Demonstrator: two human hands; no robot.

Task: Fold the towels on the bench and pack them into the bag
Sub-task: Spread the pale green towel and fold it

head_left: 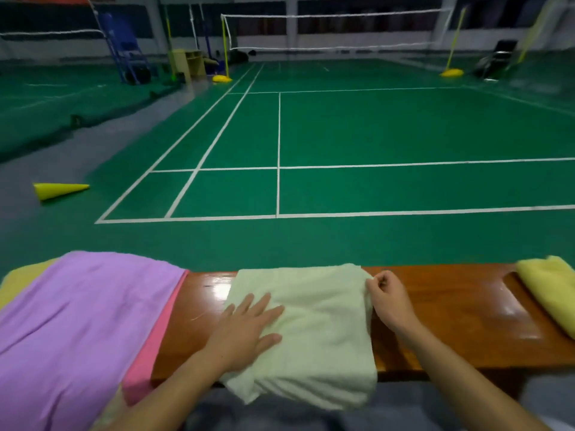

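While left hand [249,328] lies flat, fingers spread, on white towel [314,325] | right hand [389,300] fingers pinch its edge | glossy wooden bench [435,309] | green court [373,126]

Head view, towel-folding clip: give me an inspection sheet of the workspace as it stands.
Surface: glossy wooden bench, bare between the towels.
Job's things: pale green towel partly folded at centre, near edge hanging off; purple towel spread over a pink towel at left; yellow towel folded at right. No bag seen.
Clutter: nothing seen on the bench.
Hands: left hand flat on the pale green towel; right hand pinching its far right corner.
Cables: nothing seen.
Surroundings: badminton court, net, yellow cone lying on the floor.
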